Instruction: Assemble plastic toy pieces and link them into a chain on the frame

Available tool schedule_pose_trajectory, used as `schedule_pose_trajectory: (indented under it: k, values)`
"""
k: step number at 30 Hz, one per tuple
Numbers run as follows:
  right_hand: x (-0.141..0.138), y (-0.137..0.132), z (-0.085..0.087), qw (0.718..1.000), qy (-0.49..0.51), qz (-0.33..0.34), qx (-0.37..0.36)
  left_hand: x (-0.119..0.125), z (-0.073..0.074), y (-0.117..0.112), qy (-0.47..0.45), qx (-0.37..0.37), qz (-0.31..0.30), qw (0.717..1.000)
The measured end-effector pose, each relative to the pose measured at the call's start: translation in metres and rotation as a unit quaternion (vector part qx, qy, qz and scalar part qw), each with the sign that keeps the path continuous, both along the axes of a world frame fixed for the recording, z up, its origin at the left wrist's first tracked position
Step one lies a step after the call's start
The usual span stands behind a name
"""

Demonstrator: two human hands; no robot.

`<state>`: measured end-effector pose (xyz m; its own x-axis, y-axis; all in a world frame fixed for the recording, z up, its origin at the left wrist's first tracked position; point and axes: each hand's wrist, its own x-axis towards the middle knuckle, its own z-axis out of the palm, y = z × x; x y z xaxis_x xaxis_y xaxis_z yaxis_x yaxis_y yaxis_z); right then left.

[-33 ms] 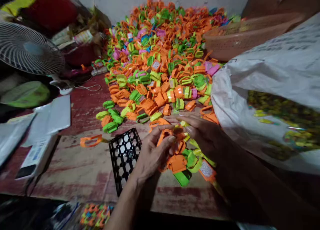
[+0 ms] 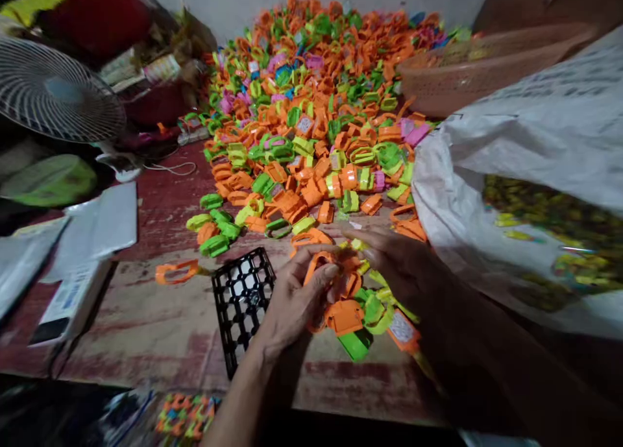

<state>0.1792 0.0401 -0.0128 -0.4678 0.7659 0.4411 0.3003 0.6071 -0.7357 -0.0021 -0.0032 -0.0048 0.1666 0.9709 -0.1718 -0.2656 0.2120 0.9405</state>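
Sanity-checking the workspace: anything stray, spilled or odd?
One orange loop-shaped piece lies alone left of the black grid tray, apart from the heap of plastic pieces spread loose on the floor. The tray sits skewed beside the left hand, which grips an orange piece. No damage visible.

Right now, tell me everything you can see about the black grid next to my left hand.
The black grid looks like hard plastic, a rectangular lattice of rounded openings in rows. It lies flat and skewed on the worn red floor, which shows through. The left hand covers its right edge; whether they touch is unclear. An orange loop lies just off its left corner.
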Motion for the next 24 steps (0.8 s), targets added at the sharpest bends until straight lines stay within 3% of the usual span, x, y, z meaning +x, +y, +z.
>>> schedule_pose_trajectory:
  k: [3, 8, 10, 16, 24]
  values:
    - [0.0, -0.003, -0.001, 0.995, 0.036, 0.015, -0.09, -0.005, -0.011, -0.006, -0.004, -0.017, 0.008, 1.0]
    - [-0.006, -0.003, -0.004, 0.966, 0.132, 0.043, -0.218, -0.008, -0.015, -0.002, -0.014, -0.058, 0.022, 0.998]
    - [-0.006, -0.002, -0.004, 0.966, 0.128, 0.058, -0.215, -0.009, -0.016, 0.0, 0.016, -0.058, 0.016, 0.998]
    - [-0.003, 0.001, -0.005, 0.986, 0.108, 0.061, -0.109, -0.003, -0.011, 0.003, 0.061, -0.069, -0.025, 0.995]
    - [0.004, -0.001, -0.008, 0.986, 0.107, 0.077, -0.1, 0.006, 0.002, 0.004, 0.134, -0.065, -0.048, 0.988]
